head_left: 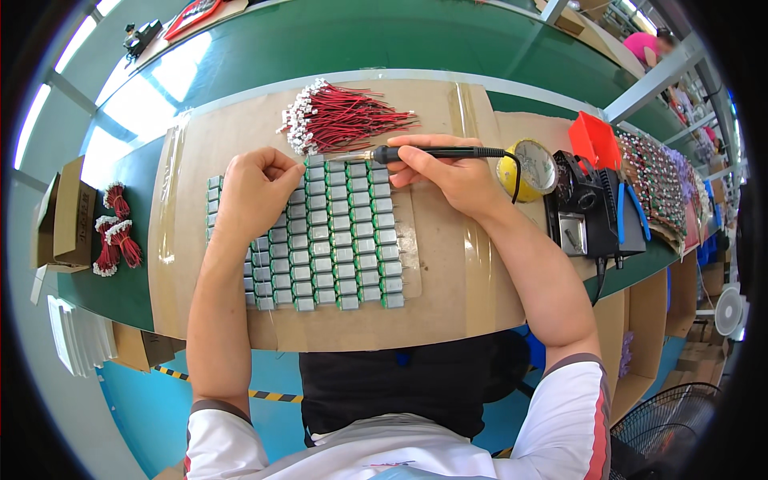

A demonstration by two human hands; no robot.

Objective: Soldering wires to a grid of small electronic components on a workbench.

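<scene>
My right hand (456, 178) grips a soldering iron (436, 152) by its black handle, with the tip pointing left over the far edge of the parts. My left hand (254, 182) is closed in a pinch at the far rows; what its fingertips hold is too small to make out. Between my arms lie many small grey block-shaped parts with green circuit boards (344, 242), set in tight rows on brown cardboard (448, 280). Just beyond them rests a fanned pile of red and black wires with white connectors (352, 118).
A yellow tape roll (528, 170) stands right of my right hand, beside a black soldering station (574, 192), a red bin (595, 140) and blue-handled pliers (634, 210). Wire bundles (117, 240) and an open carton (74, 216) sit left. A person (642, 46) is far right.
</scene>
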